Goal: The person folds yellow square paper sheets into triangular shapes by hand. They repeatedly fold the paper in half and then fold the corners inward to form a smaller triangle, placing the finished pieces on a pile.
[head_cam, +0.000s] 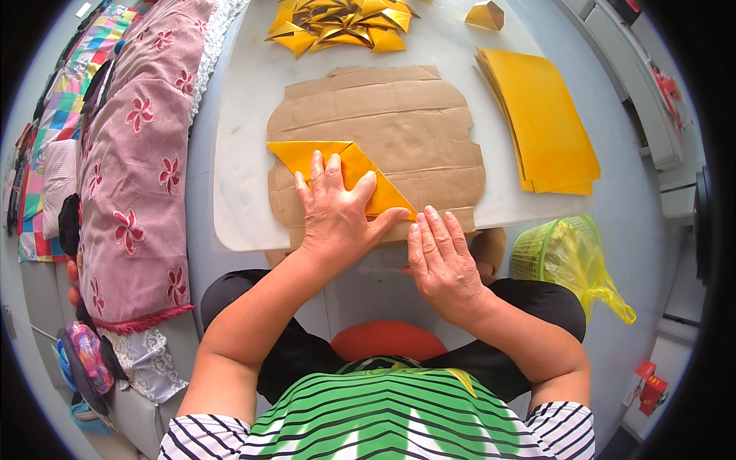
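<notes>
A sheet of gold paper (392, 198), folded with slanted edges, lies on a flattened piece of brown cardboard (397, 129). My left hand (339, 210) rests palm down on the paper with its fingers spread, and its thumb reaches toward the lower right corner. At that corner is my right hand (445, 267), its fingers straight and side by side, the fingertips touching or very near the paper's tip. The right thumb is mostly hidden. Part of the sheet is covered by the left hand.
The cardboard lies on a white tabletop (241, 190). A stack of gold paper sheets (546, 126) sits at the right. Folded gold pieces (345, 29) are heaped at the far side, with a single one (486, 17) apart. A green basket (526, 247) with a yellow bag stands below the table's right edge.
</notes>
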Demonstrator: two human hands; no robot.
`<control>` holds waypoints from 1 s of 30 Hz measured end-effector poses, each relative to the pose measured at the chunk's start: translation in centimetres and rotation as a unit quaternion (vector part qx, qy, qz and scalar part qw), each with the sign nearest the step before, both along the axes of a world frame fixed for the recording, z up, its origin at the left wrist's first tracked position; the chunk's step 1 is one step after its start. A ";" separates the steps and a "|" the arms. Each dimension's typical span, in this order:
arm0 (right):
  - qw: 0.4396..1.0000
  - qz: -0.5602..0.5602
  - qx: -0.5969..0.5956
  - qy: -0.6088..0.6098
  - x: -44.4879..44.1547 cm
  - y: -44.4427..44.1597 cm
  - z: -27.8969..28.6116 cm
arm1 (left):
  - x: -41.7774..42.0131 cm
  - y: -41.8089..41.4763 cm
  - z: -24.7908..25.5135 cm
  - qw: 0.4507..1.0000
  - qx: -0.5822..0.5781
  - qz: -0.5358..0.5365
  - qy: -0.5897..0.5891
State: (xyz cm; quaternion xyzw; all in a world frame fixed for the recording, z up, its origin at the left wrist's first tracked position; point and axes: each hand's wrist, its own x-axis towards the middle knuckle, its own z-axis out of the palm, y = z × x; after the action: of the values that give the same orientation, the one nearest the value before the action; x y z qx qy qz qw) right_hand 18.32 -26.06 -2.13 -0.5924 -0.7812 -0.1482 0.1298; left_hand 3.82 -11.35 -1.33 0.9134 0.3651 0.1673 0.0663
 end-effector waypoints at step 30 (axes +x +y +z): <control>0.997 0.043 -0.058 0.026 -0.3 5.2 3.0 | -5.7 8.5 1.2 0.967 -0.105 -0.222 -0.072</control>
State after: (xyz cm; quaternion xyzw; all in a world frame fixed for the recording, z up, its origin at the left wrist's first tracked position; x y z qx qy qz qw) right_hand 18.06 -20.86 0.85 -0.5685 -0.8096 -0.0816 0.1212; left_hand -1.89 -2.81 -0.09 0.9450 0.1631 0.1745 0.2235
